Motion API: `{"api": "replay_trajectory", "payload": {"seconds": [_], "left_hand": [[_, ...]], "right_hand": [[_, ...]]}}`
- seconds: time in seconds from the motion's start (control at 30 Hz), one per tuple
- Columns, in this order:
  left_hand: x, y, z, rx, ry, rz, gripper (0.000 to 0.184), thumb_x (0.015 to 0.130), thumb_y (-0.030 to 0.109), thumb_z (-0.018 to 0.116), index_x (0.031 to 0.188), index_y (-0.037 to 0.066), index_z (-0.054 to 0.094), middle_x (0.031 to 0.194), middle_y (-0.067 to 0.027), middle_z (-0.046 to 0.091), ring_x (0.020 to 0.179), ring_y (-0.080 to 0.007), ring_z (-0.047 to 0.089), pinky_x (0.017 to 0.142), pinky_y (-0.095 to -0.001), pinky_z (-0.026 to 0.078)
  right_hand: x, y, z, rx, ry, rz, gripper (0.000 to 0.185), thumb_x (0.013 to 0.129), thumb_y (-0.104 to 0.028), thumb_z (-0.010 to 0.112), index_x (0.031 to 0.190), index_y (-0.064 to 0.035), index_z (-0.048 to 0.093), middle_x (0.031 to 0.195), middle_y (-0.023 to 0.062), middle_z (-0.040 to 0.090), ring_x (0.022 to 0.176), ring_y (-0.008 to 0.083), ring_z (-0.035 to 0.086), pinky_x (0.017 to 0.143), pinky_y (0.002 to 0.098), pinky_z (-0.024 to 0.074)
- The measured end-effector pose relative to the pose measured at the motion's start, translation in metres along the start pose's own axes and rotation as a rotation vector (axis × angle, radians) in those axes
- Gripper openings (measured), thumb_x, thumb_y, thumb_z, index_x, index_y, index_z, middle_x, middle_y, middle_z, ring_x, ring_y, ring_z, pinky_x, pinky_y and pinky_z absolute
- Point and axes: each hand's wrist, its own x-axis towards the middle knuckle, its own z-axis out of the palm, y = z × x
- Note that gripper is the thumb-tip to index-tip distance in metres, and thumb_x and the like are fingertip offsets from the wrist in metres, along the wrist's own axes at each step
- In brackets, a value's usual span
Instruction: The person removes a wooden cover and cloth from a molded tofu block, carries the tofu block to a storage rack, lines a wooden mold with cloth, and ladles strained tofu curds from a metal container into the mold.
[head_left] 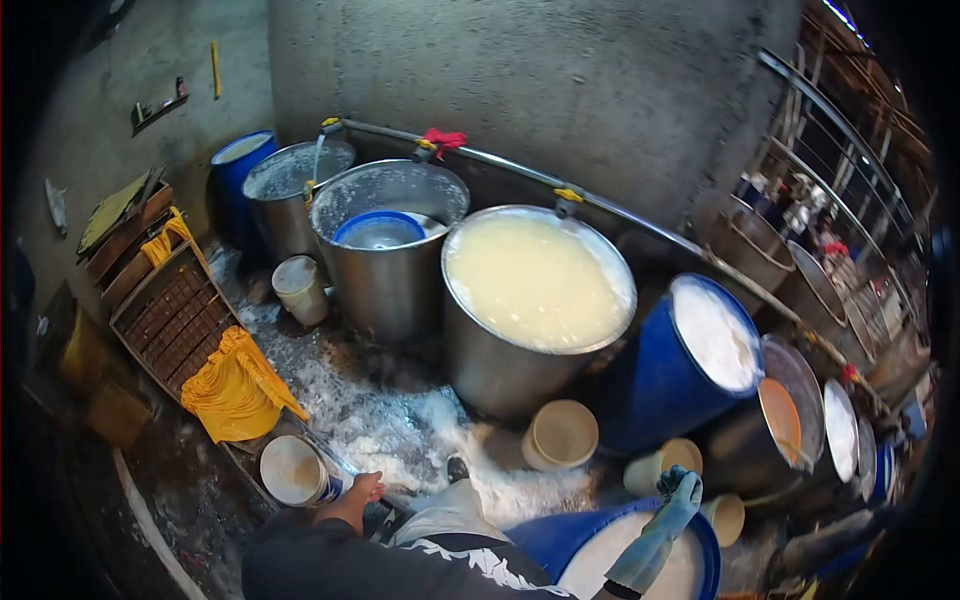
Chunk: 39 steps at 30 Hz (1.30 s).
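My left hand (367,488) is bare and held low in front of me, its fingers loosely bent and holding nothing I can see. Close to its left stands a white bucket (290,470) with residue inside. A blue-green rubber glove covers my right hand (680,490), whose fingers are curled in with nothing visible in them. That hand is raised over a blue barrel (712,560) of whitish liquid (630,560). Ahead, a large steel vat (500,370) is filled nearly to its rim with pale yellow liquid (530,275).
Two more steel vats (375,285) stand along the wall under a metal pipe (520,170) with yellow-handled valves. Foam-topped blue barrels (650,370) are to the right. Yellow cloth (232,390) drapes a wooden rack (180,310) at left. White foam (400,430) covers the wet floor; a beige bucket (560,435) stands there.
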Motion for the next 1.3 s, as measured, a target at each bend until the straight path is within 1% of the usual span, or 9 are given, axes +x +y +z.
{"api": "replay_trajectory", "payload": {"seconds": [0.17, 0.33, 0.5, 0.7, 0.77, 0.9, 0.97, 1.1, 1.3], "left_hand": [[0.057, 0.07, -0.013, -0.041, 0.07, -0.12, 0.037, 0.093, 0.041, 0.061, 0.116, 0.013, 0.059, 0.101, -0.0072, 0.07, 0.079, -0.0222, 0.069, 0.064, -0.042, 0.052], [0.06, 0.19, -0.022, -0.318, -0.16, 0.185, 0.047, 0.09, 0.047, 0.066, 0.121, 0.013, 0.055, 0.104, -0.006, 0.068, 0.087, -0.0188, 0.068, 0.072, -0.0341, 0.052], [0.084, 0.277, -0.049, -0.246, -0.009, 0.211, 0.047, 0.092, 0.045, 0.064, 0.124, 0.012, 0.056, 0.107, -0.0059, 0.068, 0.087, -0.0164, 0.068, 0.073, -0.033, 0.053], [0.114, 0.337, -0.106, -0.548, 0.185, 0.202, 0.043, 0.094, 0.043, 0.062, 0.124, 0.013, 0.058, 0.109, -0.0057, 0.068, 0.087, -0.0159, 0.068, 0.071, -0.0319, 0.053], [0.124, 0.331, -0.13, -0.587, 0.238, 0.185, 0.041, 0.095, 0.041, 0.06, 0.125, 0.012, 0.057, 0.108, -0.0063, 0.069, 0.088, -0.0165, 0.069, 0.07, -0.0319, 0.053], [0.148, 0.276, -0.169, -0.712, 0.421, -0.116, 0.042, 0.095, 0.039, 0.058, 0.124, 0.009, 0.057, 0.109, -0.0095, 0.068, 0.093, -0.022, 0.068, 0.077, -0.039, 0.053], [0.114, 0.273, -0.172, -0.781, 0.543, -0.12, 0.044, 0.094, 0.042, 0.058, 0.123, 0.009, 0.058, 0.109, -0.0097, 0.068, 0.094, -0.0243, 0.068, 0.081, -0.0425, 0.052], [0.087, 0.251, -0.18, -0.989, 0.614, -0.103, 0.047, 0.095, 0.043, 0.057, 0.125, 0.007, 0.056, 0.11, -0.0097, 0.068, 0.096, -0.0248, 0.067, 0.082, -0.0446, 0.052], [0.088, 0.218, -0.184, -1.319, 0.873, -0.122, 0.044, 0.095, 0.045, 0.056, 0.114, 0.005, 0.06, 0.105, -0.0147, 0.068, 0.077, -0.0239, 0.068, 0.06, -0.0333, 0.054]], "right_hand": [[0.077, 0.055, 0.149, -0.053, -0.081, 0.168, 0.022, 0.098, -0.028, 0.058, 0.109, -0.0097, 0.061, 0.091, 0.0035, 0.066, 0.073, 0.0146, 0.063, 0.064, 0.0275, 0.0506], [0.11, 0.095, 0.323, -0.092, -0.211, 0.268, 0.034, 0.096, -0.027, 0.057, 0.125, -0.0101, 0.055, 0.1, 0.0042, 0.063, 0.076, 0.0156, 0.062, 0.064, 0.028, 0.0492], [0.096, 0.145, 0.492, -0.21, -0.472, 0.309, 0.04, 0.096, -0.026, 0.055, 0.13, -0.0048, 0.053, 0.098, 0.0065, 0.063, 0.073, 0.0131, 0.061, 0.061, 0.0239, 0.0467], [0.056, 0.211, 0.685, -0.303, -0.822, 0.423, 0.036, 0.096, -0.023, 0.055, 0.126, -0.0042, 0.056, 0.098, 0.0071, 0.065, 0.072, 0.012, 0.06, 0.061, 0.0238, 0.0464], [0.048, 0.238, 0.741, -0.329, -0.938, 0.443, 0.034, 0.096, -0.023, 0.056, 0.125, -0.004, 0.057, 0.098, 0.0072, 0.065, 0.072, 0.0117, 0.06, 0.061, 0.0239, 0.0468], [0.023, 0.287, 0.869, -0.261, -1.052, 0.468, 0.031, 0.096, -0.022, 0.057, 0.121, -0.0046, 0.058, 0.095, 0.0062, 0.066, 0.072, 0.0112, 0.061, 0.063, 0.0256, 0.0488], [-0.002, 0.308, 0.929, -0.303, -1.129, 0.488, 0.028, 0.096, -0.029, 0.059, 0.116, -0.0087, 0.06, 0.093, 0.0034, 0.066, 0.072, 0.0111, 0.061, 0.064, 0.026, 0.048], [-0.087, 0.342, 1.035, -0.289, -1.435, 0.471, 0.02, 0.095, -0.022, 0.061, 0.11, -0.0084, 0.062, 0.087, 0.0034, 0.066, 0.07, 0.0117, 0.062, 0.06, 0.0254, 0.0486], [-0.265, 0.386, 1.126, -0.351, -1.892, 0.361, 0.014, 0.094, -0.019, 0.061, 0.087, -0.0075, 0.063, 0.073, 0.0014, 0.065, 0.061, 0.0075, 0.057, 0.057, 0.0234, 0.0467]]}}
